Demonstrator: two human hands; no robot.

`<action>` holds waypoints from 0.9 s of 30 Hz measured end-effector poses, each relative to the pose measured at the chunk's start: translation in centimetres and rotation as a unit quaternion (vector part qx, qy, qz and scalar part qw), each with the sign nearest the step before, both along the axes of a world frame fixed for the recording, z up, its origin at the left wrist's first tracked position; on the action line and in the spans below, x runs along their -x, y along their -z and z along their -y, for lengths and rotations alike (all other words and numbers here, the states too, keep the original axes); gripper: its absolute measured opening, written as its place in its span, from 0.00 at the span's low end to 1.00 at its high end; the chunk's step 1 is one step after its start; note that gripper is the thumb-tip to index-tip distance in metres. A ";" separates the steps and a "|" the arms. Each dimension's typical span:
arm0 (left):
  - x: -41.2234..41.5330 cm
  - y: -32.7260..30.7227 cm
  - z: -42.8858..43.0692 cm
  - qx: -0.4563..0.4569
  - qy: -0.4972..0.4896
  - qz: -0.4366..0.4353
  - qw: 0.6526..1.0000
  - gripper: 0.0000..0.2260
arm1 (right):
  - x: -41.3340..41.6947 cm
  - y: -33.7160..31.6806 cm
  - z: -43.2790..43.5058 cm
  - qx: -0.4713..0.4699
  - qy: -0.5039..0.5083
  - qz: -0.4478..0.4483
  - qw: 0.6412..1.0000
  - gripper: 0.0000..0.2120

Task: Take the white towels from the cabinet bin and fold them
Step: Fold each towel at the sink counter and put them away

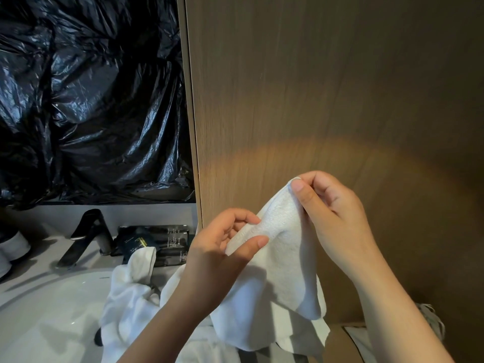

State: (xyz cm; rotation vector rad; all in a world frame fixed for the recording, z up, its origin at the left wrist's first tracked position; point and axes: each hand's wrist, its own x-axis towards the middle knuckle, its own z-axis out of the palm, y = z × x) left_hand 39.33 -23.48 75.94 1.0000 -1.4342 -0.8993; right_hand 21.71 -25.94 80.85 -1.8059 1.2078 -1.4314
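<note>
A small white towel [282, 260] hangs in the air in front of a wooden cabinet panel [327, 87]. My right hand [332, 218] pinches its top corner between thumb and fingers. Lower and to the left, my left hand [222, 255] pinches the towel's edge between thumb and fingertips. The rest of the cloth droops down between my forearms. More white towels [128, 297] lie crumpled on the counter beside the sink, partly hidden by my left arm. The cabinet bin is not in view.
A white sink basin [47, 318] with a black faucet [86, 234] is at lower left. Dark sachets [162, 244] lie behind the towels. Black plastic sheeting [86, 95] covers the wall above. A cardboard box edge [337, 336] shows at lower right.
</note>
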 end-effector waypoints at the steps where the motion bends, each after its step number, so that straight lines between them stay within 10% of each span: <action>1: 0.1 0.0 0.0 -0.004 0.005 -0.005 1.000 0.09 | 0.0 0.0 0.0 0.002 0.002 -0.001 1.000 0.11; 20: -1.9 5.5 2.0 0.137 0.010 0.335 0.932 0.10 | 3.7 -0.1 1.4 0.032 0.143 0.053 0.988 0.13; 27: -1.6 5.1 2.0 0.062 -0.107 0.197 0.972 0.16 | 4.6 -0.2 1.7 0.040 0.164 0.059 0.984 0.12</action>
